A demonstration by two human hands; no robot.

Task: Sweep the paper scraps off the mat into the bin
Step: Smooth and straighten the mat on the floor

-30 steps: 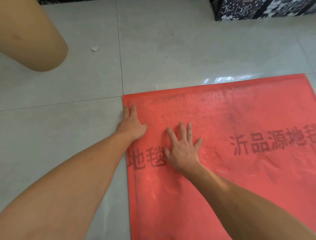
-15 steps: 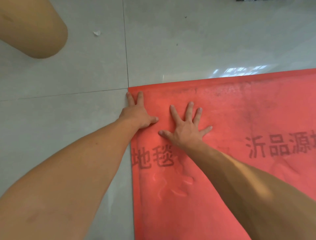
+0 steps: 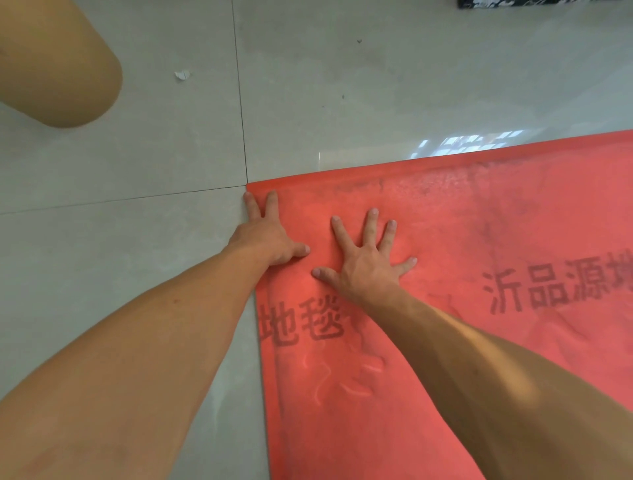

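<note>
A red mat [image 3: 462,240] with dark printed characters lies flat on the grey tiled floor, its far left corner in front of me. My left hand [image 3: 265,236] presses flat on that corner, fingers along the mat's left edge. My right hand [image 3: 364,260] lies flat on the mat just to the right, fingers spread, holding nothing. One small white paper scrap [image 3: 182,74] lies on the floor tiles beyond the mat, to the far left. No scraps show on the visible part of the mat. No bin is in view.
A bare knee [image 3: 61,65] juts in at the top left. A dark patterned box edge [image 3: 513,3] shows at the top right. Grey floor tiles [image 3: 376,85] spread beyond the mat.
Both hands have slid forward along the mat toward its far left corner. The right hand's fingers have spread wider. The view has shifted a little.
</note>
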